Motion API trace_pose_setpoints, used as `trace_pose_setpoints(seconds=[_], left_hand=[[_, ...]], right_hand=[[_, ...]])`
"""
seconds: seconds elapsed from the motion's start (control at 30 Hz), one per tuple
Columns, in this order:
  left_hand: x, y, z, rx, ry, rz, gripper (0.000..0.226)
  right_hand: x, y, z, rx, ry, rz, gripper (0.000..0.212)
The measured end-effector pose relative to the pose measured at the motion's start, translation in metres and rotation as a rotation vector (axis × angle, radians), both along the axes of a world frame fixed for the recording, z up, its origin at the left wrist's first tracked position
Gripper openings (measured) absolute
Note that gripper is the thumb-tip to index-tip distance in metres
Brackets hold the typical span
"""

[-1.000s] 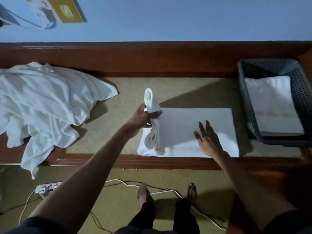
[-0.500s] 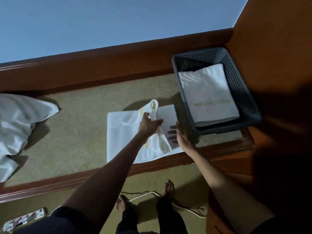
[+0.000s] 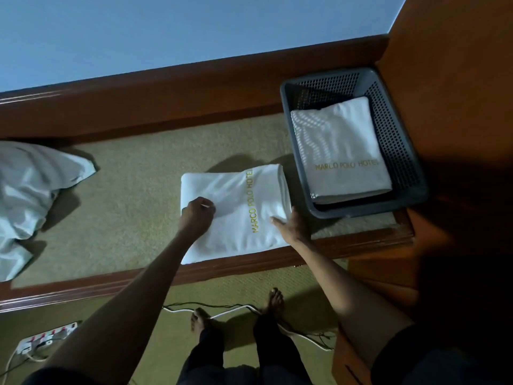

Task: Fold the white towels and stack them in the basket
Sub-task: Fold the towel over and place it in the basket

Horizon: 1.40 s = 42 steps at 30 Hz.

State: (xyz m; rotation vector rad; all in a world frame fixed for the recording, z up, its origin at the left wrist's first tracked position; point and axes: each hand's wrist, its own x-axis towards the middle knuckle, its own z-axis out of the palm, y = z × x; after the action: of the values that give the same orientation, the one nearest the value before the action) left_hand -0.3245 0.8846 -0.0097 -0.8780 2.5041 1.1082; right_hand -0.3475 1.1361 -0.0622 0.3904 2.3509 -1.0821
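A folded white towel (image 3: 238, 201) with gold "MARCO POLO HOTEL" lettering lies on the carpeted ledge near its front edge. My left hand (image 3: 197, 215) rests on the towel's left side, fingers curled at that edge. At the right edge my right hand (image 3: 291, 223) holds the towel, thumb on top and fingers tucked out of sight beside it. Just to the right stands the dark grey basket (image 3: 399, 151), with another folded white towel (image 3: 341, 151) lying flat inside.
A heap of unfolded white towels (image 3: 30, 195) lies at the ledge's left end. A wooden rail (image 3: 166, 95) backs the ledge and a wooden cabinet (image 3: 458, 79) rises at the right. Cables and a power strip (image 3: 41, 340) lie on the floor by my feet.
The raised half of the towel has been laid down, leaving a smaller folded rectangle. My left hand has gone back to the left edge, my right hand to the right edge. The view swung right.
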Motion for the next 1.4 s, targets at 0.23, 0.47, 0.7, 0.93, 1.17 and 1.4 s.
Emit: trace_pose_setpoints(seconds=[0.23,0.47,0.7,0.93,1.17,1.4], left_hand=[[0.027,-0.029,-0.017,-0.081,-0.082,0.147,0.079],[0.048,-0.051,-0.02,0.638,-0.29,0.351,0.047],[0.054,-0.068,-0.022,0.911,-0.352,0.15,0.05],[-0.029,-0.164,0.004,0.423,-0.445,-0.266,0.045],[-0.169,-0.226,0.018,-0.168,-0.142,-0.366,0.055],[-0.205,-0.212,-0.036,-0.343,0.136,-0.407,0.048]], right_hand=[[-0.002,0.0,0.001,0.098,0.092,0.03,0.067],[-0.019,-0.031,0.008,0.137,0.531,0.226,0.058],[-0.046,-0.084,0.016,0.117,0.417,0.362,0.045],[-0.083,-0.114,0.017,0.025,0.447,0.32,0.039],[-0.139,-0.162,0.021,0.046,0.486,0.285,0.036],[-0.189,-0.234,0.001,-0.007,0.637,0.305,0.039]])
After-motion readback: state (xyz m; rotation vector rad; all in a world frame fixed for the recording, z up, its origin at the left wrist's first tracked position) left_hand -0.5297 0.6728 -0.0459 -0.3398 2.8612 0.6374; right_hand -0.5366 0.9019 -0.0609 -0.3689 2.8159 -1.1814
